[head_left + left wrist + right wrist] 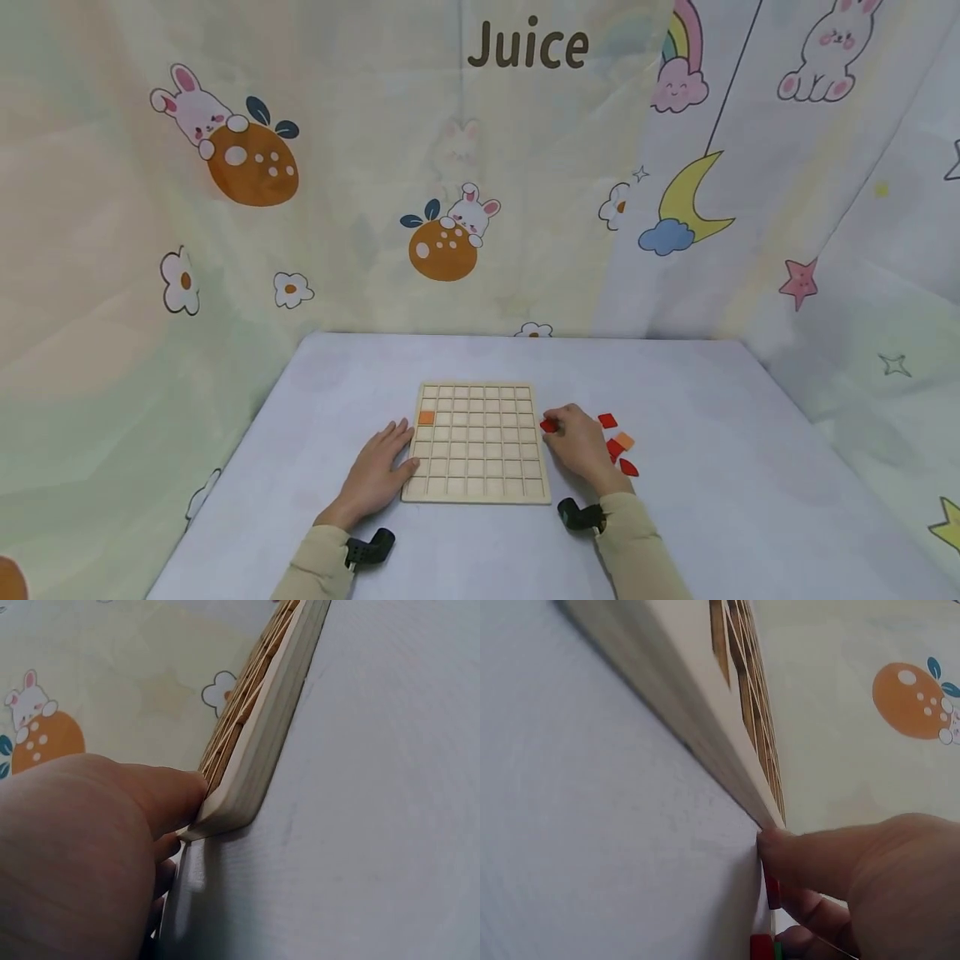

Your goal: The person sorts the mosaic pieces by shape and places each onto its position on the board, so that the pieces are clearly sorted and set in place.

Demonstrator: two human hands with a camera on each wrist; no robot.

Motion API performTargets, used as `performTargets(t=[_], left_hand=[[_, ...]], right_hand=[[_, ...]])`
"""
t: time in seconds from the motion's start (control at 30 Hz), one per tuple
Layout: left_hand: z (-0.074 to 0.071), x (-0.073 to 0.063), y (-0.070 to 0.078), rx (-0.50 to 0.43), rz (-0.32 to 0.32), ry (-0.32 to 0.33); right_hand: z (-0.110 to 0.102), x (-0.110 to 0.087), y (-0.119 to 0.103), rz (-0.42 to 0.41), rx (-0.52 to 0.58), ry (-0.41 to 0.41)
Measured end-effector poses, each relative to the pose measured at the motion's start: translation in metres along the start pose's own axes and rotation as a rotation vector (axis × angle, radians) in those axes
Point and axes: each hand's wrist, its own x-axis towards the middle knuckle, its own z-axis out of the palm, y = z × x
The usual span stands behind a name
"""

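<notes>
A pale wooden grid board (480,503) lies flat on the table, with one orange tile (426,417) in its leftmost column, near the far end. My left hand (375,471) rests along the board's left side, fingers extended and the thumb over the rim; the left wrist view shows the thumb (176,796) at a rounded corner. Just off the right edge, my right hand (581,442) pinches a red tile (549,425) between thumb and fingers. The right wrist view shows this red tile (772,891) beneath the thumb, close to the board's side.
Right of my right hand lie several loose pieces: a red tile (607,421), an orange tile (624,440) and a pointed red tile (628,468) among them. A printed cloth backdrop (360,167) stands behind the white table (712,467).
</notes>
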Motion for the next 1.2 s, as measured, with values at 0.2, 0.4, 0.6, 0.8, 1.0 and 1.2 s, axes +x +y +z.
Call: performTargets(t=[0.2, 0.4, 0.6, 0.8, 1.0, 1.2], left_hand=[[-0.003, -0.003, -0.002, 0.002, 0.005, 0.009], [-0.006, -0.002, -0.003, -0.004, 0.019, 0.022], [-0.002, 0.000, -0.004, -0.012, 0.033, 0.009], [0.002, 0.000, -0.006, -0.005, 0.032, -0.004], [0.000, 0.001, -0.004, -0.005, 0.016, 0.007], [0.000, 0.003, -0.001, -0.006, -0.008, 0.011]], right_hand=[[-0.001, 0.000, -0.004, -0.012, -0.022, -0.026], [-0.005, 0.002, -0.007, 0.006, -0.025, -0.059], [-0.007, -0.001, -0.006, 0.050, -0.048, -0.067], [-0.007, -0.002, -0.002, 0.069, -0.057, -0.046], [-0.003, 0.002, -0.007, 0.066, 0.049, -0.032], [0.002, 0.002, -0.025, 0.012, 0.173, -0.068]])
